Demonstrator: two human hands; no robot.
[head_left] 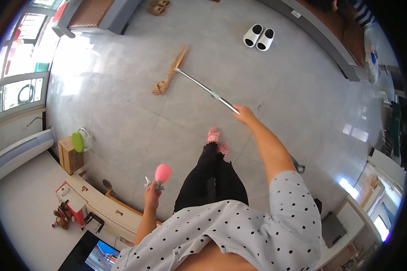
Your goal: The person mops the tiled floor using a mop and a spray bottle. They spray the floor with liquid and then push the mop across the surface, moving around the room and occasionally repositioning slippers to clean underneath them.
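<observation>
My right hand is closed around the metal pole of a flat mop. The pole slants away to the far left. Its head is wrapped in a tan cloth that lies on the grey floor, with one end bunched up. A dark green handle end shows behind my right forearm. Lower down on the left, my left hand grips a small toy-like thing with a pink balloon-shaped part and grey-green pieces. Its exact kind cannot be made out.
White slippers and tan slippers lie on the floor ahead. A cardboard box with a green round thing stands left, near a drawer cabinet. A wooden-framed sofa runs along the far right, a person on it.
</observation>
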